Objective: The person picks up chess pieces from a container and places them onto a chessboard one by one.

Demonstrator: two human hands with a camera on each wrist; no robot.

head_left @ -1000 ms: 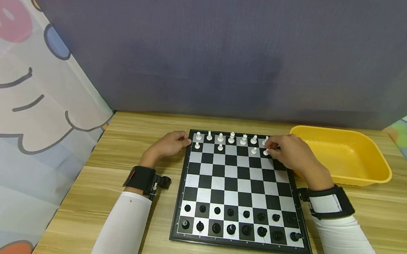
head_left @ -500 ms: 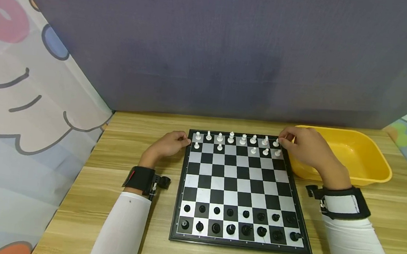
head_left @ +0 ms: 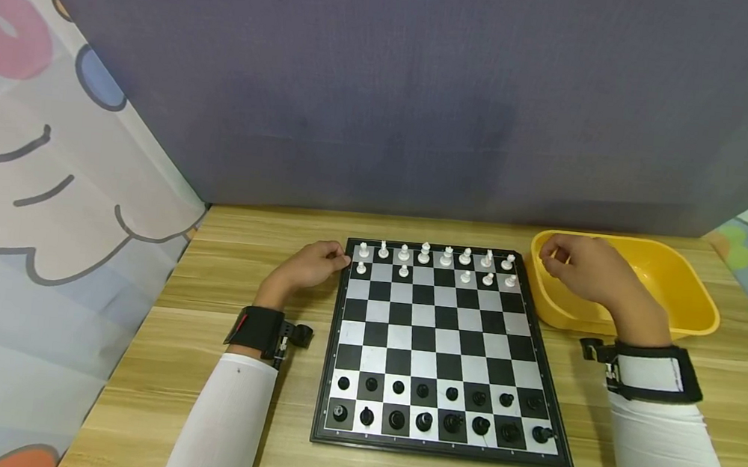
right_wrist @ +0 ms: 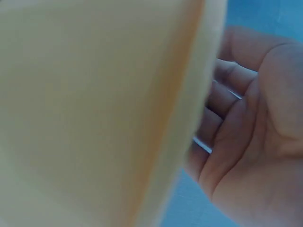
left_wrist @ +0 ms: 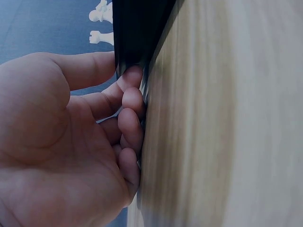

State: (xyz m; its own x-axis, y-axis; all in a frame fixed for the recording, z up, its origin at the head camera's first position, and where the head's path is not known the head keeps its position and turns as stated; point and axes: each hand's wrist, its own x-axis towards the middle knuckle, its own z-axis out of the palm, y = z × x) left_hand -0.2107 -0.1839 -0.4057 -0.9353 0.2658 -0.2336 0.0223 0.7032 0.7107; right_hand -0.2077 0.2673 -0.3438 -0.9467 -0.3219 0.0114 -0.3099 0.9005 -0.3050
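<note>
A black-and-white chessboard lies on the wooden table. My left hand grips its far left edge; in the left wrist view the thumb meets the dark frame while the fingers curl against its side. To the right of the board, my right hand hangs over a yellow basin, its fingers loosely bent and no piece showing in them. The right wrist view has the basin's rim hiding the fingertips. White pieces line the board's far row, with several white pawns in front.
Two rows of black chess pieces stand along the near side of the board. A grey panel rises behind the table's back edge. Cartoon-printed cloth hangs at the left.
My right hand has left the board's far right corner, where it was at the white pieces, and moved right over the basin. The left hand stays at the board's edge.
</note>
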